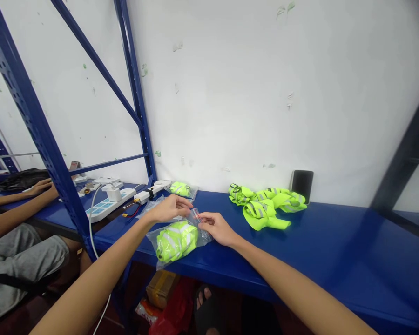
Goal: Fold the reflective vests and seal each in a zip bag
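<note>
A clear zip bag [205, 236] lies at the front edge of the blue table, with a folded neon-yellow reflective strap [177, 241] inside it. My left hand [171, 208] is at the bag's upper end, its fingers closed on the plastic. Facing it, my right hand [217, 228] pinches the same end, where a thin red line shows along the seal. Behind them stands another bagged neon bundle [180, 188]. To the right lie several loose neon reflective straps [265, 204].
A dark phone [302, 185] leans against the wall at the back. Left are a white power strip [111, 204], a small white fan [160, 185] and a blue rack post [45, 125]. Beyond the post are another person's arms [31, 197]. A cardboard box [162, 287] sits under the table.
</note>
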`<state>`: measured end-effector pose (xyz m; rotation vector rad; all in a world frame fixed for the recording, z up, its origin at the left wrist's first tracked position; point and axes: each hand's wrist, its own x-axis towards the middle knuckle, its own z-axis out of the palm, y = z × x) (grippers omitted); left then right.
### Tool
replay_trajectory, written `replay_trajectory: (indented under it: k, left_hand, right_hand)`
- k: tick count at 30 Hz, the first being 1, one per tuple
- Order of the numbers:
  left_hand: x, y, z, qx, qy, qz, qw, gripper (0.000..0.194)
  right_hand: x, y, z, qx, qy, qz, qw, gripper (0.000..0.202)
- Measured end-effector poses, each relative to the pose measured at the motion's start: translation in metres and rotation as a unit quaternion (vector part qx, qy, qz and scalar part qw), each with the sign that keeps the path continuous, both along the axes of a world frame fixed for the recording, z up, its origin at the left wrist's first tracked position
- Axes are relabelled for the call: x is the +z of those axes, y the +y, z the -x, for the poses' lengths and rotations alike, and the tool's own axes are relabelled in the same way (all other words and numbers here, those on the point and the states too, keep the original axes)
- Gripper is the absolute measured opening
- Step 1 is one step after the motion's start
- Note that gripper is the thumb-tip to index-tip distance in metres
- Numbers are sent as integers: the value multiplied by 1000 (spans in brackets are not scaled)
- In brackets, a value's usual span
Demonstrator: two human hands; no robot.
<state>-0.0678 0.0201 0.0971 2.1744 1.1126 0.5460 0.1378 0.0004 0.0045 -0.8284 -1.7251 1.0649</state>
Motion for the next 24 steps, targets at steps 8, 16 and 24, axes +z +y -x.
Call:
replay_trajectory:
  k: [8, 16, 24]
  left_hand:
    - [-5, -5, -11, -25, 40, -11, 999, 33]
    - [-15, 2, -15, 30, -57, 26, 998, 19]
    - [-17, -2, -23, 47, -99, 42, 993, 20]
  right_hand:
    - [7, -5, -2, -1, 37, -3, 999, 50]
    - [-8, 10, -5, -48, -40, 42, 997, 20]
    - [-9, 11, -3, -33, 26, 75, 996, 21]
